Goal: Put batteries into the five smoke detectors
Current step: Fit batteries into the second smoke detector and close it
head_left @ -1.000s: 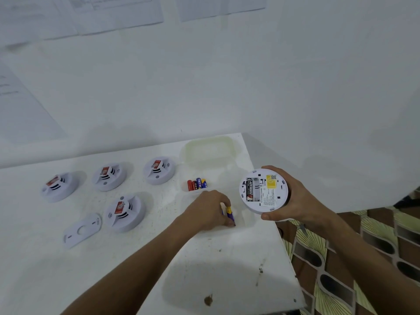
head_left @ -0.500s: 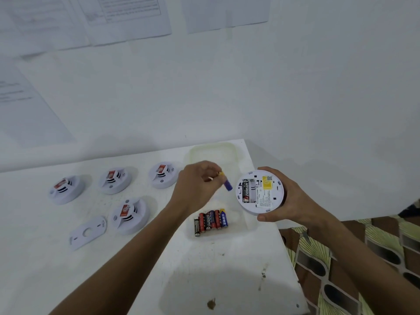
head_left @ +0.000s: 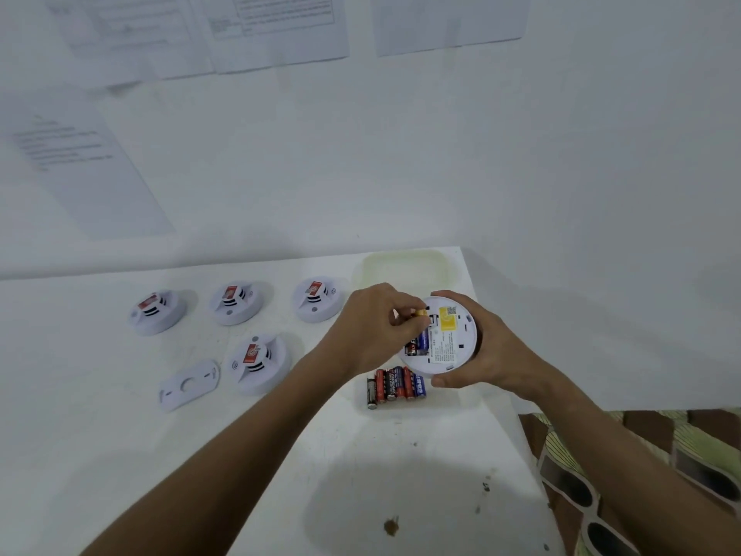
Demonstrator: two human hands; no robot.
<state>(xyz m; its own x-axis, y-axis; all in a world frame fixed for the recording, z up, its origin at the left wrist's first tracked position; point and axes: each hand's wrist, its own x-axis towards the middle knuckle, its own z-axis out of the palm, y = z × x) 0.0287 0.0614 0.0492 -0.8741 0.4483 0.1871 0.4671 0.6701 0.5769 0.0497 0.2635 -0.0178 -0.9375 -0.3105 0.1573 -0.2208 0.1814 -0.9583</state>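
Note:
My right hand (head_left: 493,351) grips a round white smoke detector (head_left: 445,347) with its back facing up, above the table's right side. A black battery sits in its open compartment. My left hand (head_left: 373,327) pinches a blue and yellow battery (head_left: 422,335) and holds it in the compartment beside the black one. Several loose batteries (head_left: 395,385) lie in a row on the table just below the detector. Other smoke detectors stand on the table: a back row of three (head_left: 236,305) and one in front (head_left: 256,363).
A white mounting plate (head_left: 188,385) lies left of the front detector. A pale translucent tray (head_left: 405,266) sits at the table's back right corner. The table's right edge (head_left: 517,435) drops to a patterned floor. Papers hang on the wall behind.
My left hand lifted the blue and yellow battery from the table and brought it right into the detector's compartment. The right hand kept holding the detector.

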